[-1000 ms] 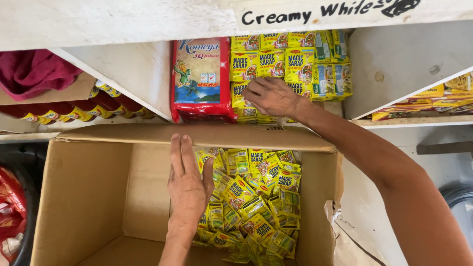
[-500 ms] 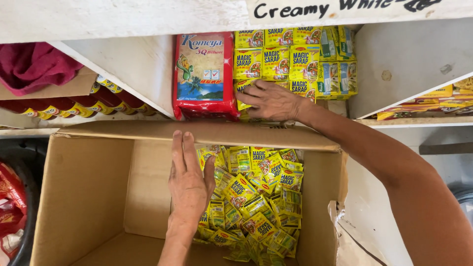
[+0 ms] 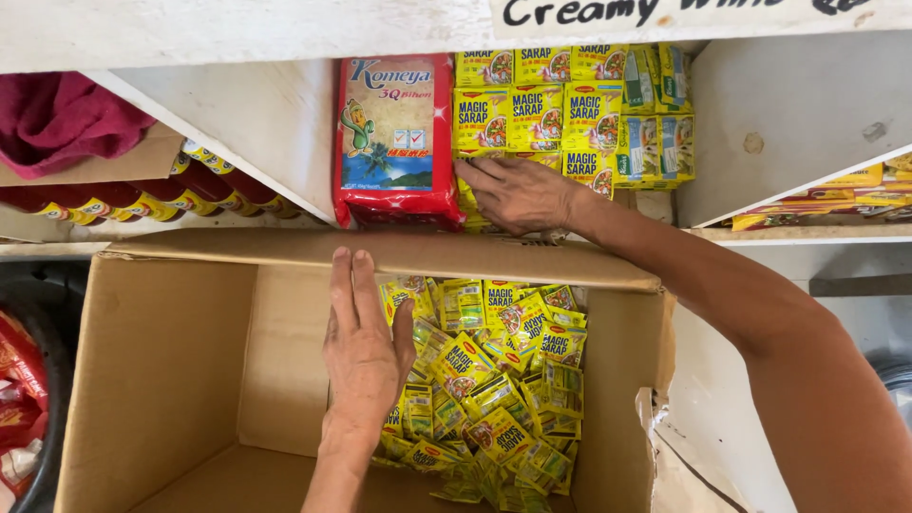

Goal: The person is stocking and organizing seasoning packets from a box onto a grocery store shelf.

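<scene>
My left hand point(image 3: 364, 353) reaches flat into an open cardboard box point(image 3: 161, 380), fingers together and pointing up at the far flap, resting by a heap of small yellow-green sachets point(image 3: 494, 380). My right hand point(image 3: 518, 193) lies palm down in a white shelf compartment, pressing on the lowest of the stacked yellow sachet packs point(image 3: 570, 109). A red-edged bag with a blue picture point(image 3: 394, 138) stands upright to the left of that hand. Whether the right hand grips any pack is hidden under the palm.
A slanted white shelf divider point(image 3: 237, 123) separates a left compartment holding dark bottles with red-yellow caps point(image 3: 142, 199) and a maroon cloth point(image 3: 57, 119). More yellow packets point(image 3: 836, 199) lie on the right shelf. Red wrappers point(image 3: 19, 380) sit left of the box.
My right hand has slid slightly left and lower on the sachet stack. The left hand stays flat in the box; the view has shifted down a little.
</scene>
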